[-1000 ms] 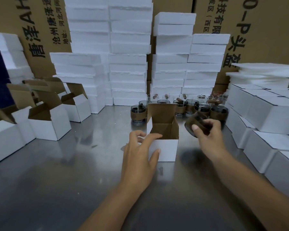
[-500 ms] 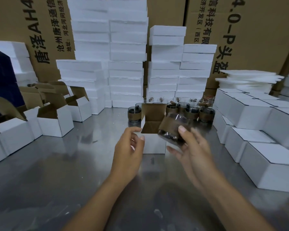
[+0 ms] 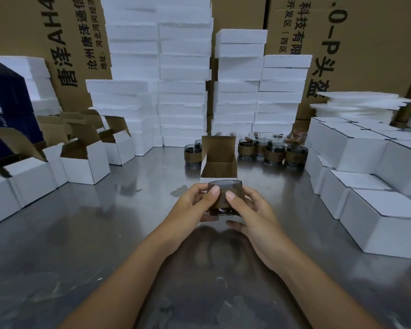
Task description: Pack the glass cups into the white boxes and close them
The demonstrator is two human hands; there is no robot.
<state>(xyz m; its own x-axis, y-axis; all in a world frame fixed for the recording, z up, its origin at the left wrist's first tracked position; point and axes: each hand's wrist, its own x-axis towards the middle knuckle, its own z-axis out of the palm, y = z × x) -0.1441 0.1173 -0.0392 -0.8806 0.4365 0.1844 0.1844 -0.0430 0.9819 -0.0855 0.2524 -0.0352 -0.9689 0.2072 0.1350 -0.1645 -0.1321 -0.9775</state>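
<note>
Clasped between my left hand [image 3: 193,206] and right hand [image 3: 255,213], both curled round it, the glass cup [image 3: 224,187] is upright just short of the open white box [image 3: 220,168] — lid flap [image 3: 218,148] raised. Risk, as I judge it: the base catches the near wall on entry, shoving the box away.

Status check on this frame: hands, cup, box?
Left hand and right hand both grip the glass cup. Open white box just beyond, lid up. Nothing in between.
</note>
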